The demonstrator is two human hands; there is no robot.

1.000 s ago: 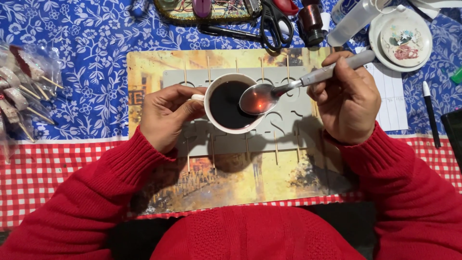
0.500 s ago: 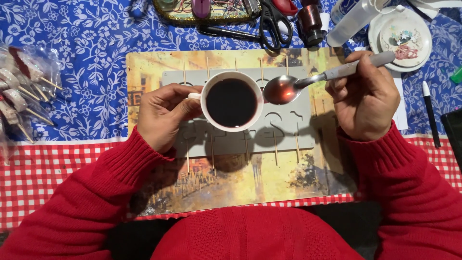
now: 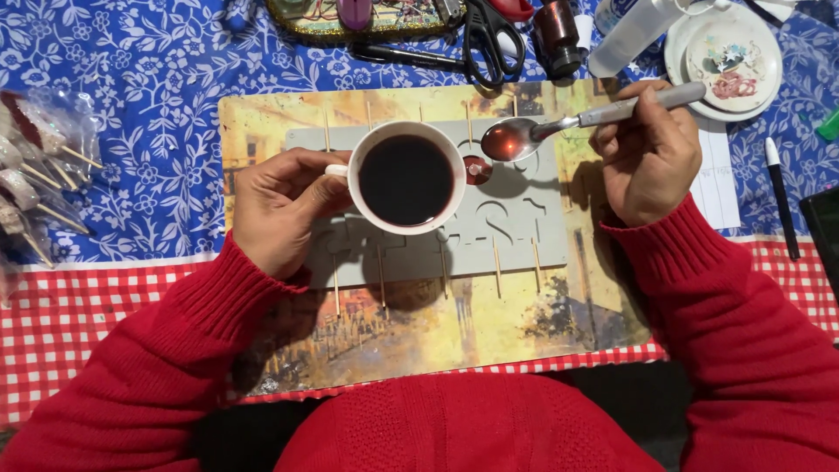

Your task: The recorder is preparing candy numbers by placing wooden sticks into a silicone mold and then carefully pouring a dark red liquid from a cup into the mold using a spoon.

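Left hand (image 3: 278,208): fingers clamped on white cup (image 3: 406,177) of dark liquid. Right hand (image 3: 651,157): fingers clamped on metal spoon (image 3: 559,125) above grey mould (image 3: 516,223).

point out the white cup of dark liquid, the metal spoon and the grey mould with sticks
white cup of dark red liquid (image 3: 406,180), head view, on the liquid surface inside the rim
silver metal spoon (image 3: 516,137), head view, on the bowl
flat grey mould with wooden sticks (image 3: 524,229), head view, on a bare part right of the cup
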